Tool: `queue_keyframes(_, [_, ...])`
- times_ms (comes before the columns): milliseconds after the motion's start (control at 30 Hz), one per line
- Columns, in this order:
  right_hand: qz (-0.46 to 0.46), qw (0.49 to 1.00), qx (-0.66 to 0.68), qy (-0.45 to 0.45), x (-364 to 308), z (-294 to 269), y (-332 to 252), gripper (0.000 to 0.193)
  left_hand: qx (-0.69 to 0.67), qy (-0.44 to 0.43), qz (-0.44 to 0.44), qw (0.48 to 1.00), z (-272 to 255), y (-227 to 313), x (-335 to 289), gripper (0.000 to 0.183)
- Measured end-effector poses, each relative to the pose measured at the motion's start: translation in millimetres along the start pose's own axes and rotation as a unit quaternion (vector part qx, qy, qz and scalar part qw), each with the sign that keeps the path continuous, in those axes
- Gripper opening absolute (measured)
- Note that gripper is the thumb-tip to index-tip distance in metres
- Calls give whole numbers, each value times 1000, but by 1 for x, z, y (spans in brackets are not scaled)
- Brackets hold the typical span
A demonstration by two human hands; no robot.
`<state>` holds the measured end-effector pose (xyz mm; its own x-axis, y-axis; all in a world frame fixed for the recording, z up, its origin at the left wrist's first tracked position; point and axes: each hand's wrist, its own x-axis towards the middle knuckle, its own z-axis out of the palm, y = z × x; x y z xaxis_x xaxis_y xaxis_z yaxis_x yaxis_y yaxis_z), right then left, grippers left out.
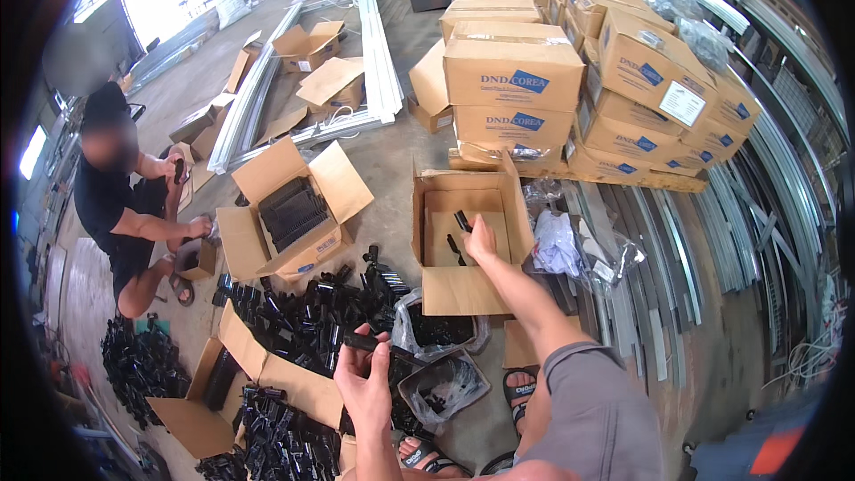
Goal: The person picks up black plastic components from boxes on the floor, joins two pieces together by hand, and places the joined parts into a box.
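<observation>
My right hand (482,240) reaches into an open cardboard box (463,292) and grips a short black rod-like part (461,221). Another slim black part (455,250) lies on the bottom of that box. Closer to me, my left hand (366,383) pinches a black tubular part (360,339) between thumb and fingers. Beneath and beyond it spreads a loose heap of similar black parts (298,316). Beside the left hand stand a bag-lined container (419,307) of small black pieces and a second lined bin (472,380) with a few dark pieces inside.
A box (334,240) of neatly stacked black parts stands ahead left; another open box (200,428) is near left. A co-worker (116,187) crouches at left, handling a part. Stacked cartons (512,71) on a pallet rise ahead; long metal profiles (659,303) lie at right.
</observation>
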<state>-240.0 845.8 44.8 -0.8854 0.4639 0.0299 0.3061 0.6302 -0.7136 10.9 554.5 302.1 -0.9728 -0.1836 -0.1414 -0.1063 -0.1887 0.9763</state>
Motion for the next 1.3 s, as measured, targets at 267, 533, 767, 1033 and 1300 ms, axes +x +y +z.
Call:
queue_keyframes(267, [-256, 899, 284, -214, -149, -176, -186, 41, -65, -49, 37, 996, -5, 25, -19, 37])
queue_keyframes(533, [-314, 856, 273, -307, -272, -258, -218, 38, -113, -87, 65, 988, -1, 37, -36, 34])
queue_keyframes(767, [-354, 851, 290, -258, -294, -242, -206, 37, -57, -65, 79, 993, -1, 32, -50, 23])
queue_keyframes(1033, [-362, 843, 288, -276, -304, -236, -205, 43, -28, -99, 103, 989, -23, 34, -64, 30])
queue_keyframes(1300, [-354, 860, 280, -239, -292, -244, -189, 41, 98, -96, 78, 987, -3, 31, -52, 23])
